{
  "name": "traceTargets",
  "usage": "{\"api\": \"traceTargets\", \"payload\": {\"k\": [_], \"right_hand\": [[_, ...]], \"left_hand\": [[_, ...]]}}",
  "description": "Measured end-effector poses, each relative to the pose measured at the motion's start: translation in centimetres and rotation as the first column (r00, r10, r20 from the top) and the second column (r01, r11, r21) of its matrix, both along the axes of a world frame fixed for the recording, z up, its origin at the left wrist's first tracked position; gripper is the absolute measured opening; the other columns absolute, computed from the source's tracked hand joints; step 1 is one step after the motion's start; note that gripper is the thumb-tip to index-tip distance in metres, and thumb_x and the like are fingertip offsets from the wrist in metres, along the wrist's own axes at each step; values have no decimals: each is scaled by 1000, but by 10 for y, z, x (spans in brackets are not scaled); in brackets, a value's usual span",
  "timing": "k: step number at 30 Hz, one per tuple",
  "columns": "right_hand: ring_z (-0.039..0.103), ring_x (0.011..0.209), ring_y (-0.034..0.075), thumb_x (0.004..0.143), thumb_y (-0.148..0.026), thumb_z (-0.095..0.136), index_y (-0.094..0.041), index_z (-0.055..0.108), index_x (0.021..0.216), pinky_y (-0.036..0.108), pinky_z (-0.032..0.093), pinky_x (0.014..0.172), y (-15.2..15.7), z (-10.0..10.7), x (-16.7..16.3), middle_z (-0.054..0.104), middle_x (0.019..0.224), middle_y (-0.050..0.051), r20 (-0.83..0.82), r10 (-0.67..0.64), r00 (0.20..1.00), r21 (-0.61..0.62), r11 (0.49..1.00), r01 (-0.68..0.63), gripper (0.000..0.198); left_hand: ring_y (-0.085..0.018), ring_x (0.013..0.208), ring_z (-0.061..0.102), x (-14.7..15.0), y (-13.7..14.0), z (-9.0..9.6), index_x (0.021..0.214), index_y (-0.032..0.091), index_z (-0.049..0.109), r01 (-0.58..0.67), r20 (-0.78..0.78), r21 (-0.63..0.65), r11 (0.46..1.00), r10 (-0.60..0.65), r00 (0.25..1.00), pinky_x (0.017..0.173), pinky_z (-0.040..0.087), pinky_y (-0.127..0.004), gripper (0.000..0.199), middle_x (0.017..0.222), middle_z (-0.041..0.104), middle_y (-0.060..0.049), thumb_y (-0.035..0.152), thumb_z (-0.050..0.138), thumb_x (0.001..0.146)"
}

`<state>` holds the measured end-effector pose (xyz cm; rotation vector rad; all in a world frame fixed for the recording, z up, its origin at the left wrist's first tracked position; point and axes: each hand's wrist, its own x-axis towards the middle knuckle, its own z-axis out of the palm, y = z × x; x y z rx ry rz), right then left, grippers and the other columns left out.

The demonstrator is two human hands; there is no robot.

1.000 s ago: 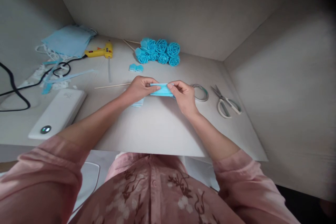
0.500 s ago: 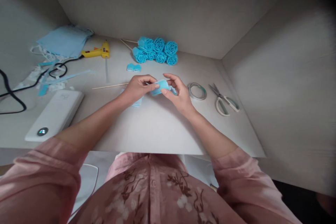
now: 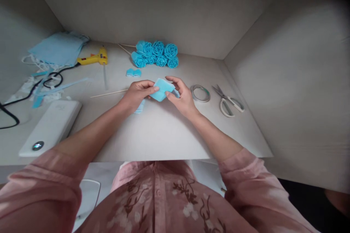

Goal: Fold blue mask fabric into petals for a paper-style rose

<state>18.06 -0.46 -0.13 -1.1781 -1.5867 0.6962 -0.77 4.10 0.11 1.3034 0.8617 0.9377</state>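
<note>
A light-blue piece of mask fabric (image 3: 163,89) is stretched between both hands above the table. My left hand (image 3: 139,94) pinches its left side between thumb and fingers. On the other side, my right hand (image 3: 181,94) grips the right edge, thumb in front. A bit of bluish fabric shows behind the right thumb. Under my left hand lie more light-blue pieces (image 3: 140,107), partly hidden. A thin wooden stick (image 3: 108,93) points left from beneath that hand. Beyond it rests a small blue bow-shaped piece (image 3: 133,72).
Several blue fabric roses (image 3: 158,54) on sticks lie at the back. Leftward are a yellow glue gun (image 3: 94,58), stacked masks (image 3: 56,49), fabric scraps (image 3: 41,93) and a white power bank (image 3: 51,127). Tape (image 3: 201,93) and scissors (image 3: 227,102) lie right. Walls enclose the back and right.
The fabric piece in my hands has been opened out and tilted, so more of its flat face shows. The whole view has shifted slightly, moving the table items leftward.
</note>
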Motion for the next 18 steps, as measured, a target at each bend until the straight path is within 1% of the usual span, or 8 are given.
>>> {"api": "traceTargets", "payload": {"k": [4, 7, 10, 12, 14, 16, 18], "right_hand": [[62, 87, 20, 82, -49, 67, -26, 55, 129, 38, 52, 88, 5, -2, 5, 67, 93, 3, -9, -30, 1000, -17, 999, 30, 54], [62, 86, 18, 82, -48, 66, -24, 55, 130, 37, 51, 90, 8, -3, 6, 64, 88, 1, -41, -23, 999, 2, 1000, 23, 55], [61, 85, 17, 81, -44, 66, -23, 56, 129, 35, 51, 91, 8, -2, 4, 63, 86, 0, -71, -6, 997, 8, 1000, 7, 54], [61, 84, 16, 81, -43, 66, -23, 56, 130, 34, 53, 87, 8, -2, 3, 63, 86, 1, -79, -1, 997, 3, 1000, 2, 53], [60, 84, 16, 81, -43, 66, -24, 56, 131, 32, 54, 80, 7, -2, 2, 64, 88, 2, -78, -13, 997, -18, 1000, 12, 54], [60, 83, 16, 81, -43, 67, -25, 56, 132, 29, 55, 72, 7, -3, 2, 65, 91, 2, -82, -32, 996, -45, 999, 29, 55], [60, 83, 16, 81, -45, 68, -25, 55, 134, 27, 55, 67, 8, -4, 3, 65, 93, 3, -105, -36, 994, -64, 998, 30, 58]], "left_hand": [[-10, 61, 52, -1, 3, 1, 72, 17, 67, -25, -26, 38, 999, 26, 999, 60, 41, -24, 34, 67, 62, 1, 47, 81, 63], [-8, 55, 46, -1, 3, 4, 65, 17, 63, -27, -69, 83, 996, 33, 997, 56, 37, -23, 32, 59, 55, 3, 44, 80, 63], [-8, 54, 44, -1, 0, 9, 61, 17, 60, -47, -109, 127, 991, 61, 992, 55, 36, -23, 31, 55, 52, 5, 40, 81, 63], [-8, 55, 47, -1, -1, 11, 60, 16, 60, -59, -114, 140, 988, 75, 991, 57, 39, -23, 32, 57, 54, 4, 41, 81, 63], [-9, 58, 52, 0, -2, 12, 61, 16, 62, -62, -107, 126, 990, 76, 991, 60, 45, -24, 34, 60, 57, 2, 43, 82, 62], [-11, 61, 57, 1, -3, 11, 62, 16, 61, -63, -73, 77, 995, 69, 995, 65, 50, -27, 37, 63, 59, 2, 45, 83, 61], [-12, 64, 61, 2, -2, 10, 63, 15, 59, -60, -8, 10, 998, 60, 998, 71, 54, -30, 40, 63, 57, 2, 45, 85, 58]]}}
